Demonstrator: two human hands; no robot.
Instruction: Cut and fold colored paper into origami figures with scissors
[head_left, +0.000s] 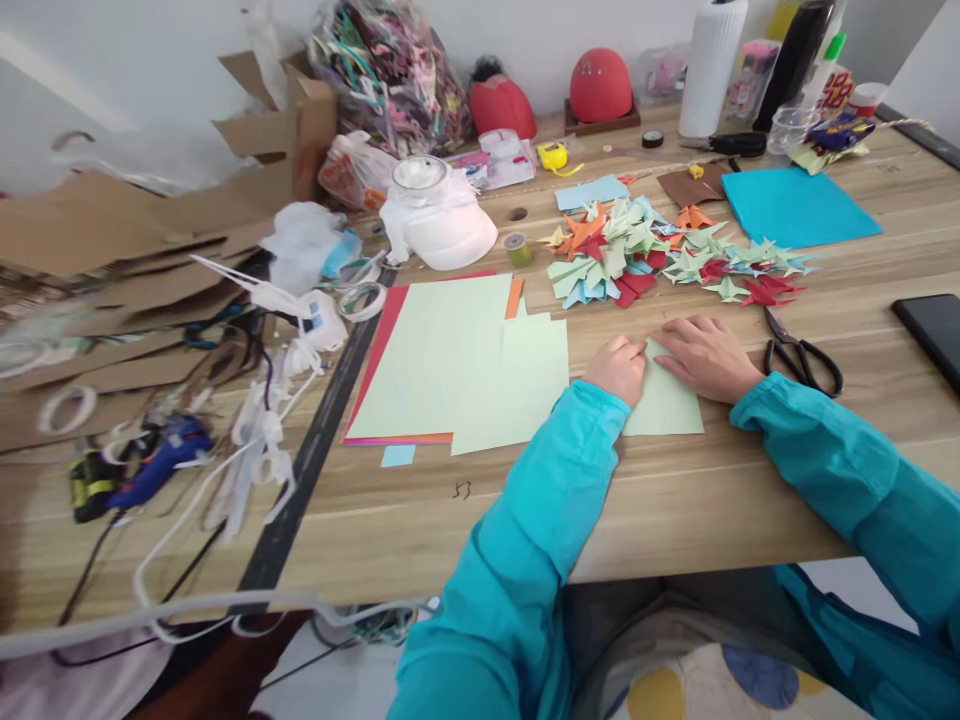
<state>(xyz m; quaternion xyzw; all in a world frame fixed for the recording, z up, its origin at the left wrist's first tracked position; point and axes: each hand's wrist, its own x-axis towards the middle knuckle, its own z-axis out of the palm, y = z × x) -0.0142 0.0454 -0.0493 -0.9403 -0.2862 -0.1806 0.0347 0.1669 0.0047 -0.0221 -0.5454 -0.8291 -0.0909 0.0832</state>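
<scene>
A pale green sheet of paper lies flat on the table under both my hands. My left hand is closed, with its curled fingertips at the sheet's upper left edge. My right hand rests on the upper right of the sheet, its fingers stretched out and pointing left towards the other hand. The fingertips of the two hands almost meet, and they hide the top edge. Left of them is a stack of larger sheets, pale green on top, with red and orange edges showing. Beyond my hands lies a heap of folded paper cranes in green, orange, red and blue.
Black-handled scissors lie by my right wrist, and a phone is at the far right. A turquoise sheet lies behind the cranes. On the left are a blue glue gun, cables and cardboard.
</scene>
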